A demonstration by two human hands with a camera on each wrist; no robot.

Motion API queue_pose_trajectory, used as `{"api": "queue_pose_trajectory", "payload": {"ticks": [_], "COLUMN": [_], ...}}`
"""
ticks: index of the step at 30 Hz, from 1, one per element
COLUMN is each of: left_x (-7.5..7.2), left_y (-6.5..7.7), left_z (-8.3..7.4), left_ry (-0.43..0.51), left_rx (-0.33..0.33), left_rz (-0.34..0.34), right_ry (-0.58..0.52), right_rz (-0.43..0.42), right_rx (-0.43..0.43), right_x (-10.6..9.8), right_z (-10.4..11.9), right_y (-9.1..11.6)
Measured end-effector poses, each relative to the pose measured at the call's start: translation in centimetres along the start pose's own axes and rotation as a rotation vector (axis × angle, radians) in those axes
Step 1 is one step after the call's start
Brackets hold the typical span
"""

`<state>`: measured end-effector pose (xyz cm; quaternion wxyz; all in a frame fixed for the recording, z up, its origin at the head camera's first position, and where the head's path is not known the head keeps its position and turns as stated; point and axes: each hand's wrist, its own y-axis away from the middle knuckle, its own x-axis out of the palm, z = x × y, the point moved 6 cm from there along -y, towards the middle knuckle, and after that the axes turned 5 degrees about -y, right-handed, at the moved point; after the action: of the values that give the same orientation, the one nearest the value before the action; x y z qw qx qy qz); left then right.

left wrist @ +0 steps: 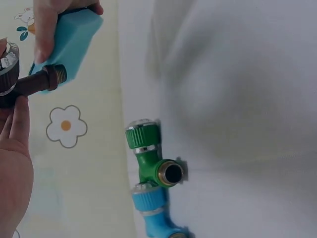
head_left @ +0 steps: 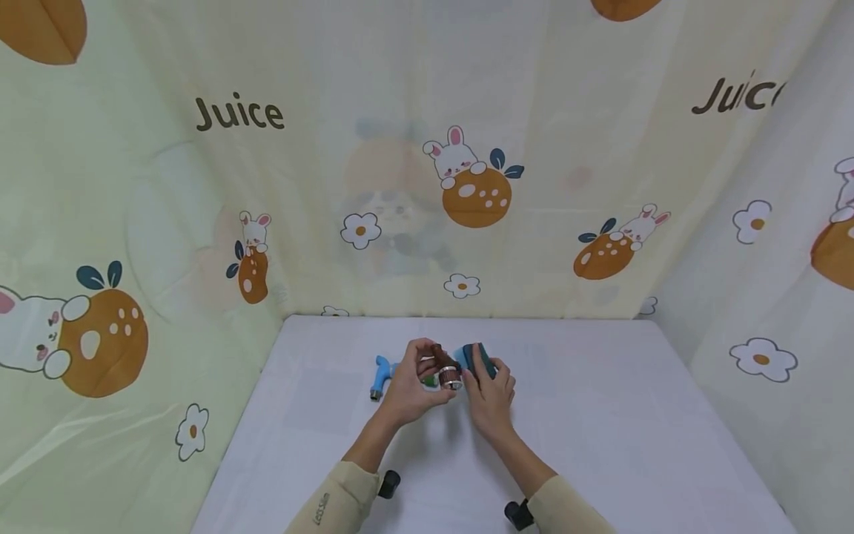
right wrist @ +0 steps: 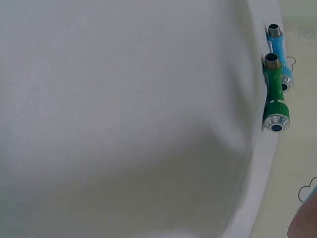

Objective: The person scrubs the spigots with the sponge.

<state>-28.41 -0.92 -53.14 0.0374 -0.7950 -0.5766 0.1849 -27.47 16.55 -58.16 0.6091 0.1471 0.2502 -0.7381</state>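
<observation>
In the head view my left hand [head_left: 408, 393] holds a brown tap [head_left: 445, 359] with a silver-ringed knob, raised above the table. My right hand [head_left: 494, 404] grips a sponge [head_left: 485, 363], dark teal on one face and light blue on the other, just right of the tap. The left wrist view has the sponge [left wrist: 81, 34] right behind the threaded end of the brown tap [left wrist: 34, 83]; whether they touch I cannot tell. Lying on the table are a green tap [left wrist: 147, 166] and a blue tap [left wrist: 150, 202], close together. Only a fingertip of the right hand [right wrist: 304, 218] shows in the right wrist view.
The white-covered table [head_left: 600, 430] meets a patterned curtain [head_left: 307, 185] along its back edge, and curtain also hangs at both sides. The blue tap lies behind and left of the left hand, near the table's far side. Black wrist devices [head_left: 389, 484] sit at both sleeves.
</observation>
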Motion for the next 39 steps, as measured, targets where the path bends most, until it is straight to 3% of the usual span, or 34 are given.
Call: {"api": "queue_pose_trajectory", "payload": {"ticks": [5,10,13,17,22,27,32,39], "left_x": [-0.4,-0.9,-1.1,-1.6,-1.9,-2.0,-2.1,-2.2], "left_y": [-0.2,-0.5,-0.4,-0.3,-0.1,-0.2,-0.2,-0.1], "left_z": [0.0,0.3,0.9,1.6,2.0,2.1,2.4,2.3], "left_ry": [0.065,0.117,0.157,0.255,0.387,0.397,0.390,0.383], "left_rx": [-0.028,-0.086,-0.131,-0.177,-0.220,-0.232,-0.269,-0.250], "left_rz": [-0.018,-0.043,-0.080,-0.144,-0.187,-0.185,-0.194,-0.166], "right_ry": [-0.023,-0.182,-0.265,-0.321,-0.337,-0.231,-0.102,-0.027], "right_rz": [0.011,-0.001,-0.040,-0.077,-0.040,-0.019,-0.040,-0.016], "right_rx": [0.067,0.146,0.140,0.012,-0.248,-0.468,-0.529,-0.503], "right_x": [-0.1,-0.3,-0.9,-1.8,-2.0,-1.5,-1.0,-0.7], "right_z": [-1.5,-2.7,-2.5,-0.5,3.2,5.6,6.3,6.3], "right_y": [0.1,0.3,0.4,0.7,1.8,2.7,2.7,2.2]}}
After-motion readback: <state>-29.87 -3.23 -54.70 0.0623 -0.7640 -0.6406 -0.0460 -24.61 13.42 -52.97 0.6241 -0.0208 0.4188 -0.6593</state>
